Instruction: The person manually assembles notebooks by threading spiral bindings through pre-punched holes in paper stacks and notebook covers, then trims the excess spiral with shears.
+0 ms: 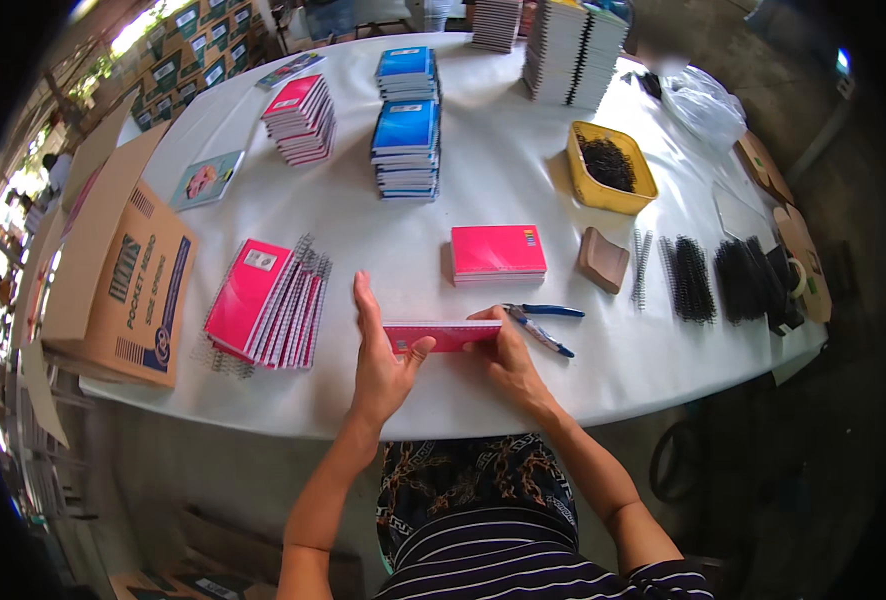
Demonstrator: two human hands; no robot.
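Observation:
A pink notebook stands on its edge on the white table, held between both hands. My left hand presses flat against its left end, thumb under the cover. At the right end my right hand grips it. Blue-handled pliers lie just right of my right hand. Behind the notebook a small stack of pink notebooks lies flat.
A slanted row of pink spiral notebooks lies to the left beside a cardboard box. Black spiral coils, a brown block and a yellow tub of coils are right. Blue and pink stacks stand farther back.

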